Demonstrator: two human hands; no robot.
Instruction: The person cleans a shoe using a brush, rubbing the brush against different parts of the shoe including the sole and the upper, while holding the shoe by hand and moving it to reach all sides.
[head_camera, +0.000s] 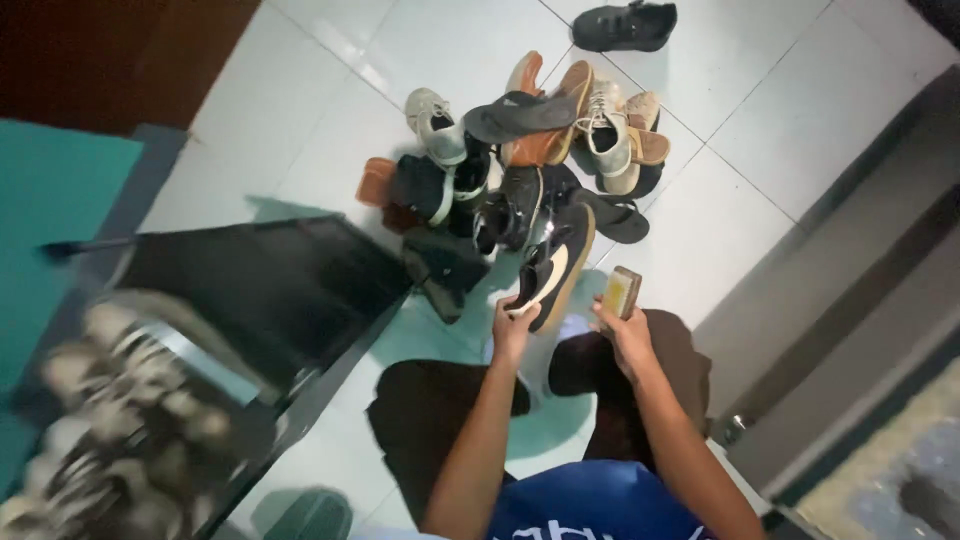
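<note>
Your left hand (513, 328) has its grip closed on the heel end of a black sneaker (552, 268) with a tan sole, held up above the white tiled floor (330, 140) at the near edge of the shoe pile (530, 150). Your right hand (628, 335) is clenched around a small yellow-faced brush block (621, 291), just beside the shoe. Keep the sneaker steady by the heel, turn its side toward the block, and work with short, even strokes.

Dim indoor light, soft shadows, lower left corner blurred (motion smear)
</note>
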